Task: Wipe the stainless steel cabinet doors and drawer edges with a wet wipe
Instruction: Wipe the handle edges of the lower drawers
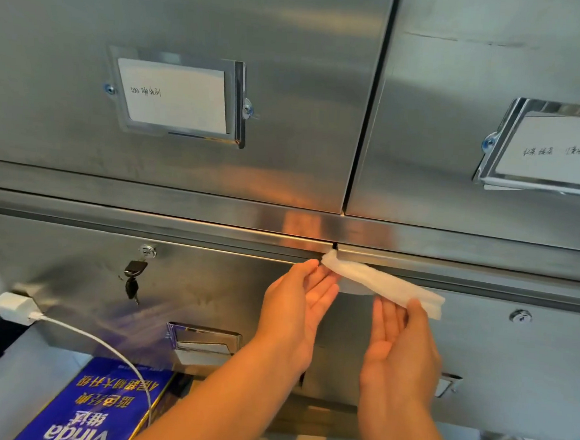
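White wet wipe (383, 283) stretched between both hands; blue pack (97, 409) reads "Vinda".

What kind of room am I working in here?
Probably a workplace storage or supply room: steel cabinet doors carry handwritten labels, and a lock has keys hanging from it.

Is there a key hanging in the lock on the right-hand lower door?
No, the right lock is bare; the keys hang from the left lock.

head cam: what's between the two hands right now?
The folded wet wipe spans it, left hand pinching one end at the drawer seam, right hand holding the other. Below the wipe, only bare steel drawer front shows.
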